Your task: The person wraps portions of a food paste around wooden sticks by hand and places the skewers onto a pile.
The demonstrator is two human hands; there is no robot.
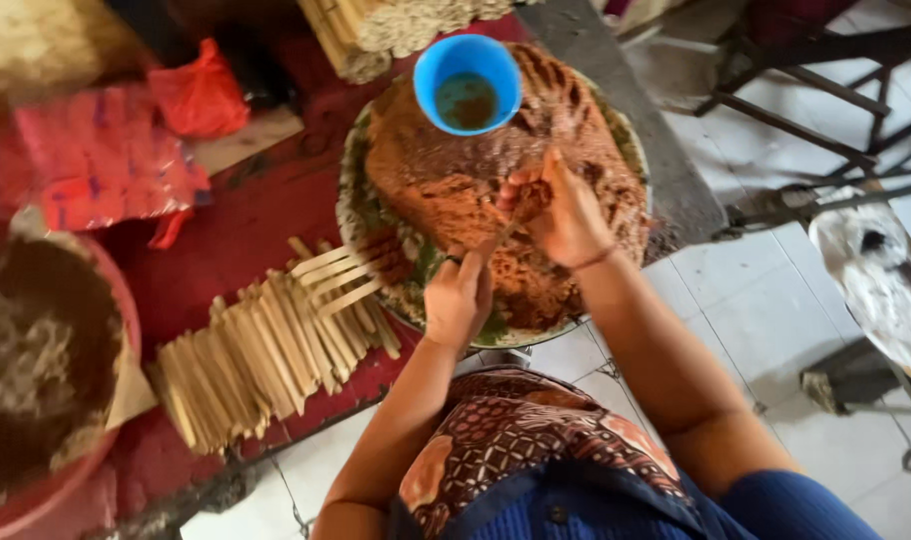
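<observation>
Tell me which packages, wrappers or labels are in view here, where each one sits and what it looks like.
Printed packets: upper left on the red mat, flat and rectangular, red and pink with blue marks.
Plastic bag: behind the packets at the top left, crumpled, plain red.
No signs or screens show.

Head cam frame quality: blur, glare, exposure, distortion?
Head view: soft all over, with motion smear at the left hand and right hand on the brown mound; daylight blows out the white floor tiles at right, while the basin at left sits dim; edges look stretched by the wide lens; the blue cup reads clearest.
</observation>
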